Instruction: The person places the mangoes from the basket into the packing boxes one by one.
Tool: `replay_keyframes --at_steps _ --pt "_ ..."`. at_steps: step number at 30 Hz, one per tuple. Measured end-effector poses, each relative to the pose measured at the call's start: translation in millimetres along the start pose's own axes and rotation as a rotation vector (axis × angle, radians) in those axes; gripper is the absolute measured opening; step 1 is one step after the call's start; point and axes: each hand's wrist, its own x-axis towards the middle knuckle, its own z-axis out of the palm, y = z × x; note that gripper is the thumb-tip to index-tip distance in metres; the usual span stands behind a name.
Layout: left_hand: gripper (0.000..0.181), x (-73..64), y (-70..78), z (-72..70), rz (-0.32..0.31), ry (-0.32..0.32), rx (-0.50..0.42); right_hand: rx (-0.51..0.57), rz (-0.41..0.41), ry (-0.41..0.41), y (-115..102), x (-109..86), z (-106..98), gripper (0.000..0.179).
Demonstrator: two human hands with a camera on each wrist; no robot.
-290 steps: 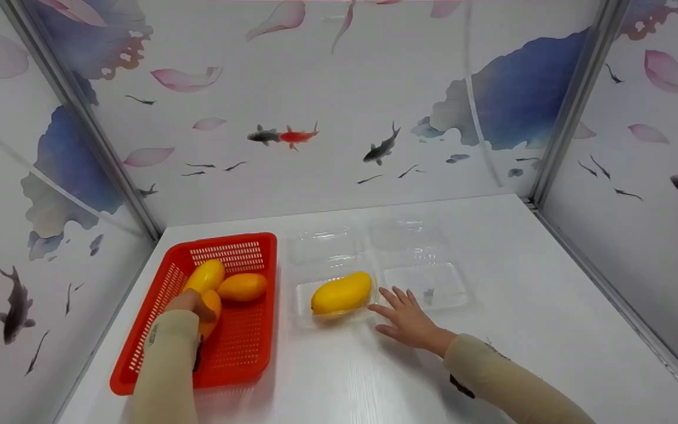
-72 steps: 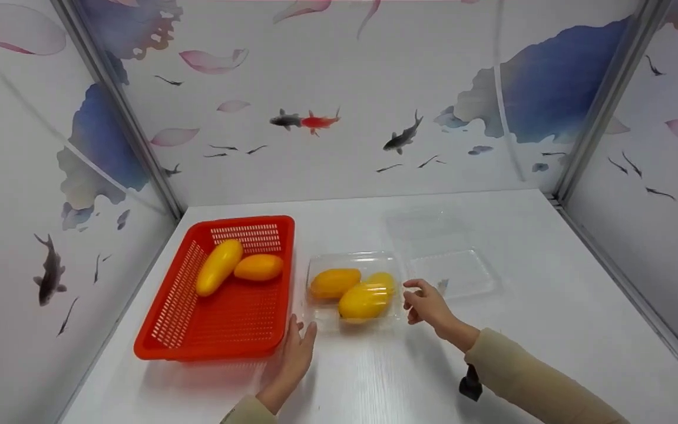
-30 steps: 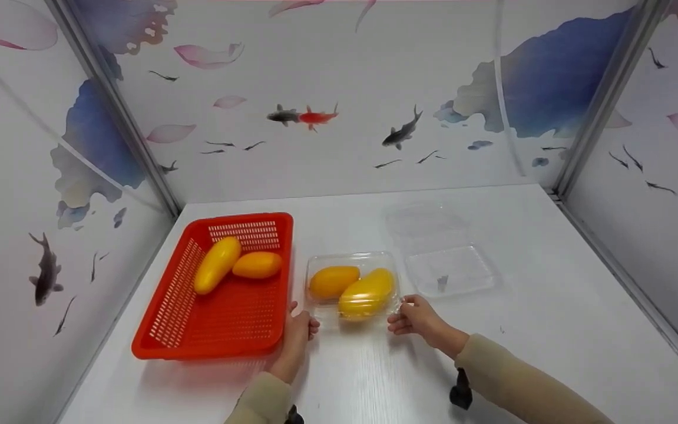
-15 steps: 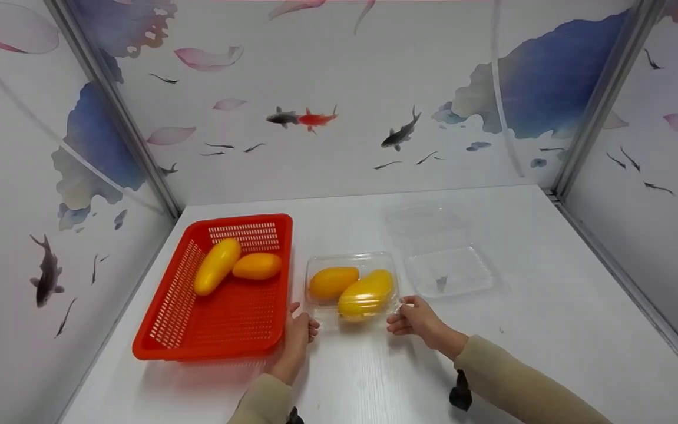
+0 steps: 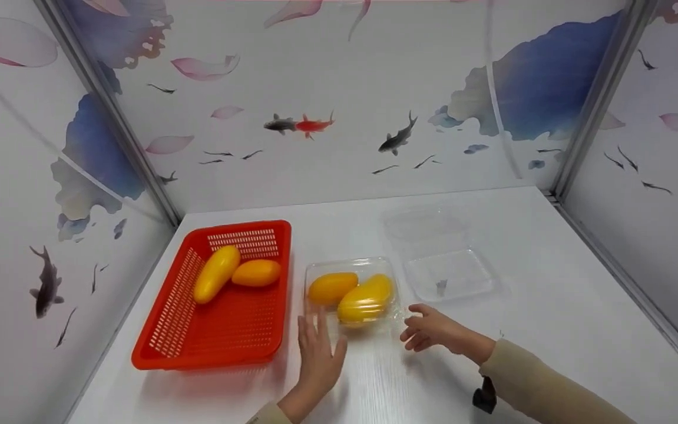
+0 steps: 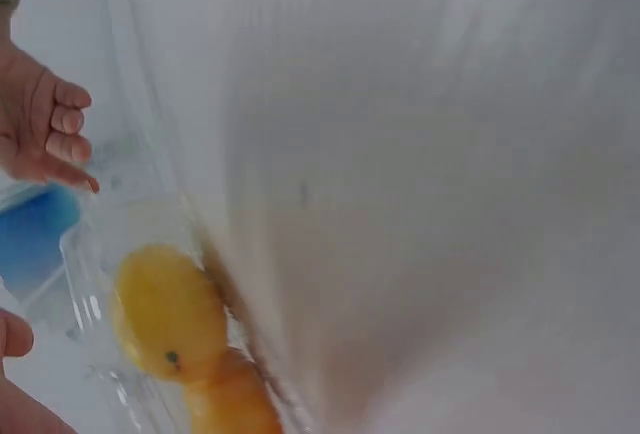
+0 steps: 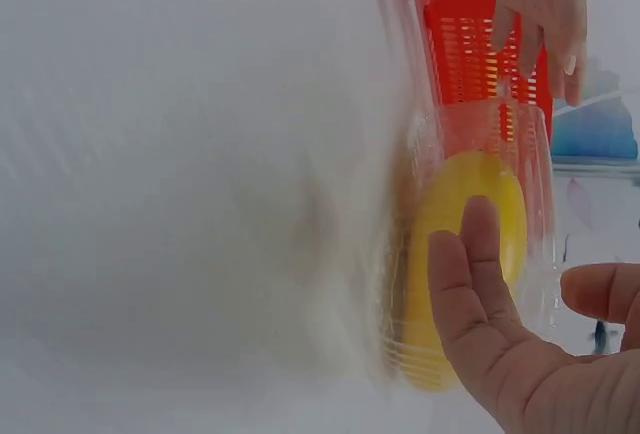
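Two yellow-orange mangoes, the left one [image 5: 333, 288] and the right one [image 5: 366, 300], lie inside a clear plastic clamshell box [image 5: 347, 262] with its lid down over them. My left hand [image 5: 320, 362] is just off the box's near left corner, fingers spread straight and holding nothing. Off the near right corner hovers my right hand [image 5: 442, 333], its fingers loosely bent and apart. In the right wrist view the box's mango [image 7: 466, 179] shows behind that hand's fingers [image 7: 455, 284]. The left wrist view shows the mangoes [image 6: 170, 309] through the box wall.
At the left stands a red slotted plastic basket [image 5: 283, 330] holding a long yellow mango [image 5: 217, 274] and a shorter orange one [image 5: 256, 273]. Behind my right hand lies another clear clamshell box [image 5: 462, 274], lid folded back. Printed panels [image 5: 339, 171] enclose the white table.
Earlier, a second mango went from basket to box and the lid came down. Since half a second ago, both hands have left the box's near corners, the left straightening, the right moving rightward.
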Motion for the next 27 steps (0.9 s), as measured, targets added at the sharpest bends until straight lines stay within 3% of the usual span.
replay_keyframes --at_steps 1,3,8,14,22,27 --pt "0.070 -0.7 4.5 2.6 0.063 -0.031 0.077 -0.024 -0.005 0.003 -2 -3.3 -4 0.063" --pt "0.069 -0.1 12.9 8.3 0.132 -0.119 0.205 -0.052 -0.020 0.019 -3 -7.1 -11 0.063" --pt "0.071 6.8 27.1 21.6 0.146 -0.247 0.425 -0.059 -0.023 0.091 -4 -9.5 -21 0.058" --pt "0.074 29.3 27.7 24.8 0.132 -0.259 0.447 -0.023 -0.047 0.083 -4 -14.7 -31 0.054" --pt "0.075 83.0 19.8 33.3 0.076 -0.265 0.516 0.038 -0.088 0.033 2 -24.3 -46 0.054" --pt "0.076 110.8 18.7 33.7 0.047 -0.307 0.577 0.052 -0.110 0.010 4 -28.6 -54 0.055"
